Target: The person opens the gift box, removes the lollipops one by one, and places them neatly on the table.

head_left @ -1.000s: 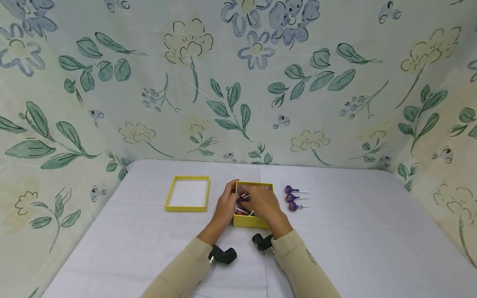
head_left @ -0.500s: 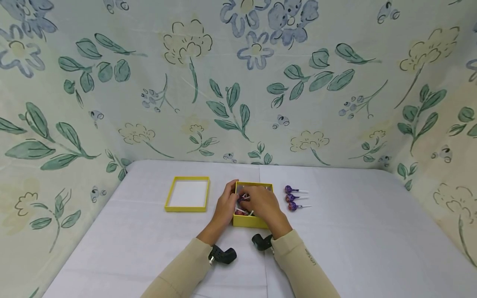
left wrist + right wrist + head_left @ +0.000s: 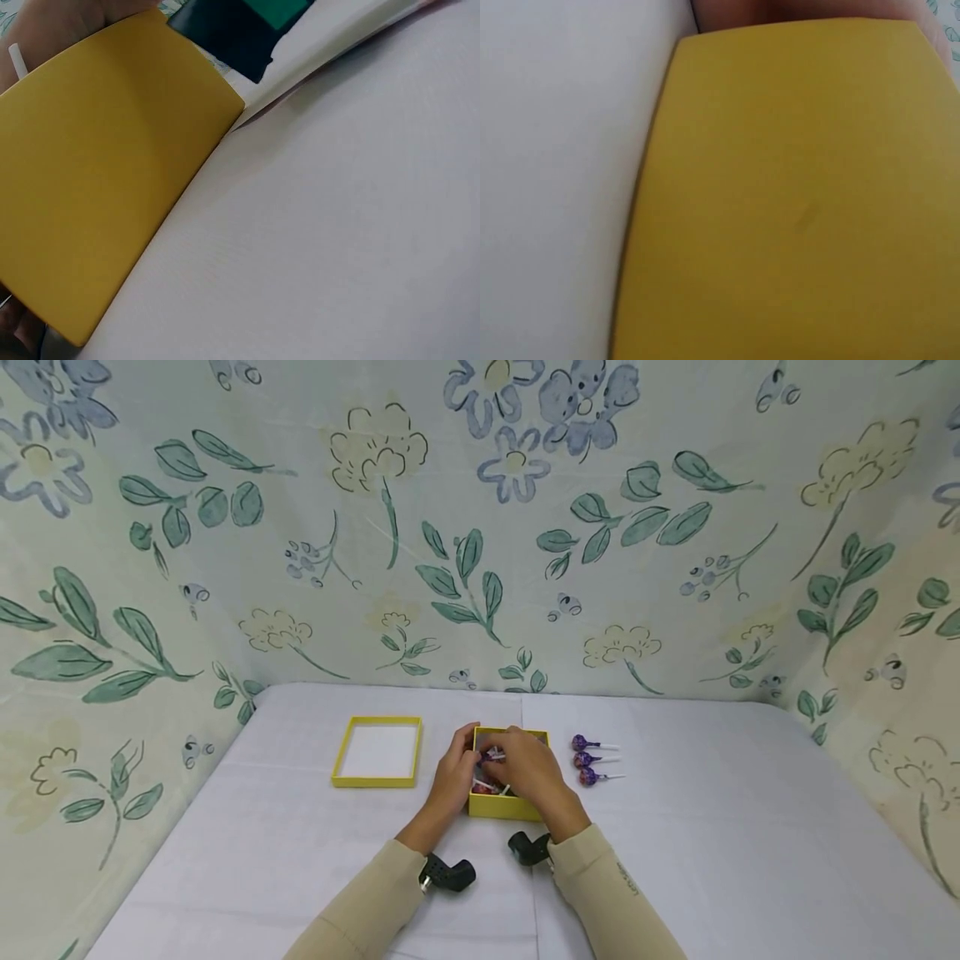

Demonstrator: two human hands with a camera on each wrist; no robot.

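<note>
In the head view a yellow box [image 3: 504, 807] stands open on the table, with lollipops [image 3: 486, 787] inside. My left hand [image 3: 452, 777] grips its left side, the thumb at the rim. My right hand [image 3: 531, 766] reaches in over the right side, its bent fingers pinching a purple-wrapped lollipop [image 3: 489, 755] near the left thumb; the fingers partly hide it. A yellow wall of the box [image 3: 112, 172] fills much of the left wrist view, where a white stick [image 3: 18, 60] shows above the rim. In the right wrist view the box wall [image 3: 795, 187] covers most of the picture.
Three purple-wrapped lollipops [image 3: 587, 760] lie in a column right of the box, sticks pointing right. The yellow-rimmed lid [image 3: 375, 783] lies to the left, its white inside up. Beneath everything is a white cloth [image 3: 712, 827]; a floral curtain [image 3: 480, 527] stands behind.
The right hand's fingers shift slightly within the box, the knuckles a little higher. The left hand, the box, the lid and the three lollipops outside stay put.
</note>
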